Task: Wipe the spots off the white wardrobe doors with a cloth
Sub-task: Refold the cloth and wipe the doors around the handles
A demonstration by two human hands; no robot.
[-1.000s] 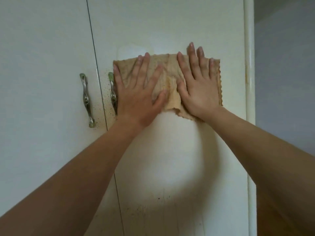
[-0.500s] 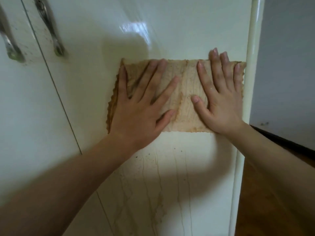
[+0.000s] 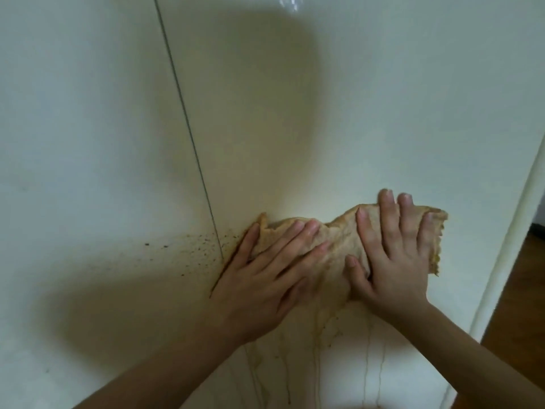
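**Wardrobe doors (image 3: 324,98) wiped lower as cloth (image 3: 339,243) bunched**

Brown spots (image 3: 191,249) speckled the left door beside the seam (image 3: 188,128), untouched. The left hand (image 3: 265,284) lay with fingers straight and flat, pressing the tan cloth's left end against the right door, just beside the seam. The cloth, spread smooth half a second earlier, had crumpled between the hands and slid down the panel, and the handles had left the view. The right hand (image 3: 395,267), fingers splayed and straight, pressed the cloth's right end without gripping it. Brown runs (image 3: 318,349) trailed down the door beneath. The downward stroke looked spent, with the speckles and the runs left to clear. Wooden floor (image 3: 519,305) showed at far right.
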